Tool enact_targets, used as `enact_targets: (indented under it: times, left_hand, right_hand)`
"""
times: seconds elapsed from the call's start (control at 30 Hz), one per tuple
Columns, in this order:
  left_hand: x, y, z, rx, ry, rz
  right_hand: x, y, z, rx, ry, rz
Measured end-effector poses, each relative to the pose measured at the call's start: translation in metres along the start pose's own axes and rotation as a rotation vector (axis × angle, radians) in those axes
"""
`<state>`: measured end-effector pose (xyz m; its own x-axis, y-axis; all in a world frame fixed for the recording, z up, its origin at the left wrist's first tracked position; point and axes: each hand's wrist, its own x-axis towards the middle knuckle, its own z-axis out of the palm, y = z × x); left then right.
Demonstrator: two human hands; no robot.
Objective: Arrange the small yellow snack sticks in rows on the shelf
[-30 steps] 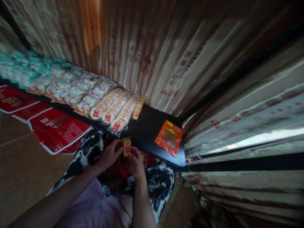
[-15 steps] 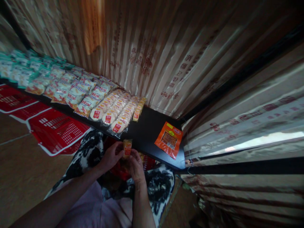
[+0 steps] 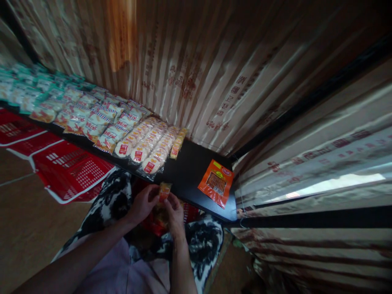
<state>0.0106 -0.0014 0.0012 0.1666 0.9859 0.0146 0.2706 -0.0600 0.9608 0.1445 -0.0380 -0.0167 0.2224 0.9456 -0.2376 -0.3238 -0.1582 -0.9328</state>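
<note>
Between my two hands is a small yellow snack packet (image 3: 164, 189) with a red label, just off the near edge of the black shelf (image 3: 183, 175). My left hand (image 3: 146, 202) pinches its left side, and my right hand (image 3: 174, 210) grips its lower right. Below them, partly hidden by my hands, sits a red basket (image 3: 191, 212) with yellow packets in it. On the shelf, a similar yellow packet row (image 3: 178, 143) lies beside rows of round white crackers (image 3: 151, 165) in clear wrap. An orange snack bag (image 3: 216, 183) lies flat to the right.
White-and-orange snack bags (image 3: 108, 136) and green-and-white bags (image 3: 30, 96) cover the shelf's left part. Red baskets or bags with white rims (image 3: 72, 167) are on the floor at left. A pleated printed curtain (image 3: 196, 73) and black bars (image 3: 288, 216) enclose the back and right.
My right hand has shifted its fingers up over the front of the packet, covering more of its label. The view has tilted slightly; the shelf goods stay in place.
</note>
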Motion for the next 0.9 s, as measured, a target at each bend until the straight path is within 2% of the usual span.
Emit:
enact_targets:
  times: [0.23,0.6,0.9]
  left_hand:
    - [0.001,0.007,0.000,0.053,0.042,0.051]
    - [0.005,0.013,0.002,-0.006,0.023,0.093]
    - [0.013,0.029,0.004,0.083,0.064,0.137]
  right_hand:
    - [-0.002,-0.017,0.004,-0.071,-0.021,-0.027]
    - [0.009,-0.034,0.004,-0.217,0.058,-0.102]
    - [0.015,-0.045,0.005,-0.241,-0.065,-0.183]
